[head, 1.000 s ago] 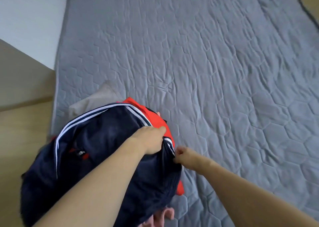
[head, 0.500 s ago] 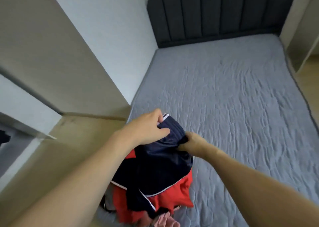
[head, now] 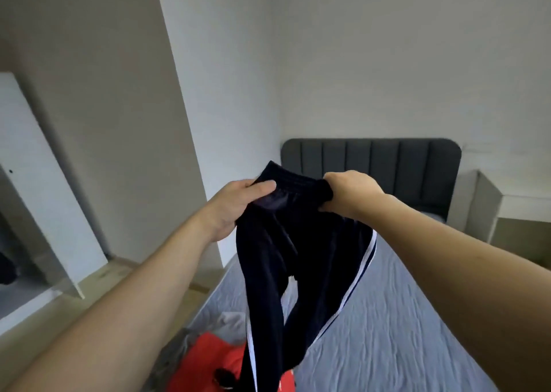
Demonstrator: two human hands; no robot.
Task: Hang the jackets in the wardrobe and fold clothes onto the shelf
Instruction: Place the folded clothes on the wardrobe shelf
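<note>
Holding navy track pants up by the waistband, a person stands at the foot of a bed with a grey quilted cover. The left hand and right hand each have fingers curled tight on the elastic band, the white-striped legs hanging down over a red garment heaped on the bed's near corner. A dark padded headboard stands behind.

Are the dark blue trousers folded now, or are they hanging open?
Unfolded. The dark blue trousers hang at full length from the waistband, which the left hand and right hand grip above the bed.
</note>
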